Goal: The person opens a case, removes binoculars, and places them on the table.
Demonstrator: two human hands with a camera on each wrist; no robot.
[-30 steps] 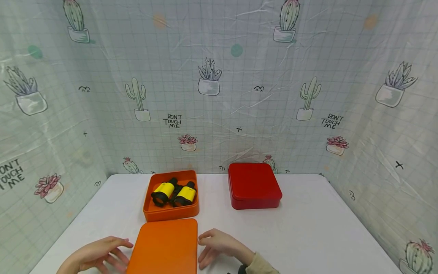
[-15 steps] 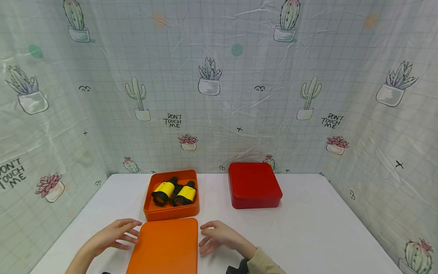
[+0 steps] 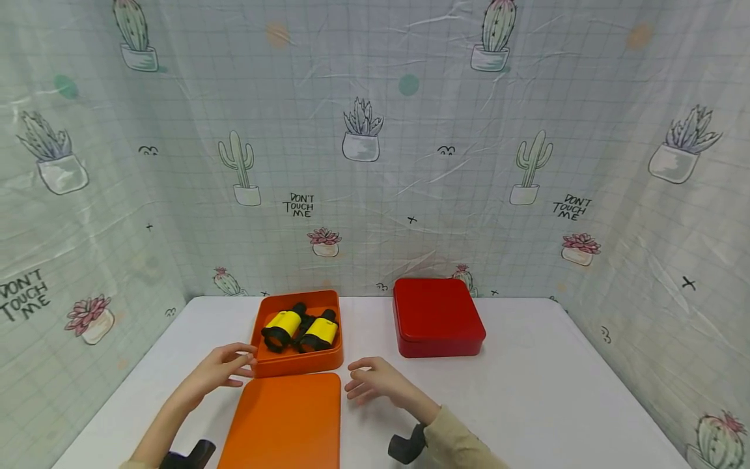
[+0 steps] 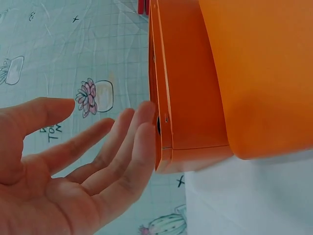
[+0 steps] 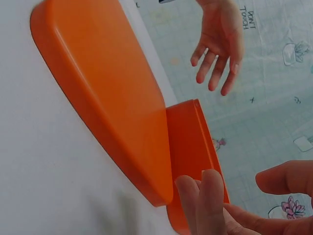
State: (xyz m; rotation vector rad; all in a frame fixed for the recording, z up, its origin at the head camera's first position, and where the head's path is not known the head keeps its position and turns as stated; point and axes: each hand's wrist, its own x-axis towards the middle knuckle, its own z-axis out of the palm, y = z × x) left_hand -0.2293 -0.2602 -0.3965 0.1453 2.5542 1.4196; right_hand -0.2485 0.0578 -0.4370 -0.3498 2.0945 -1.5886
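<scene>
Yellow-and-black binoculars (image 3: 319, 333) lie inside an open orange box (image 3: 299, 368). In front of the box, flat on the table, is its orange lid (image 3: 287, 420). My left hand (image 3: 217, 371) hovers at the box's front left corner, fingers loosely spread and holding nothing. To the right of the lid's far corner is my right hand (image 3: 377, 381), fingers relaxed and nothing in them. The left wrist view puts the left fingertips (image 4: 144, 110) close by the box's rim; whether they touch it I cannot tell. The right wrist view shows both hands apart across the box.
A closed red box (image 3: 436, 312) stands at the back, right of the orange one. The white table (image 3: 545, 391) ends at a cactus-print curtain (image 3: 375, 215) behind and at both sides. Black wrist gear (image 3: 406, 446) sits below each hand.
Both hands have moved forward, from beside the lid toward the orange box, the left one farther. The boxes, lid and binoculars stay in place; the head view shifts slightly.
</scene>
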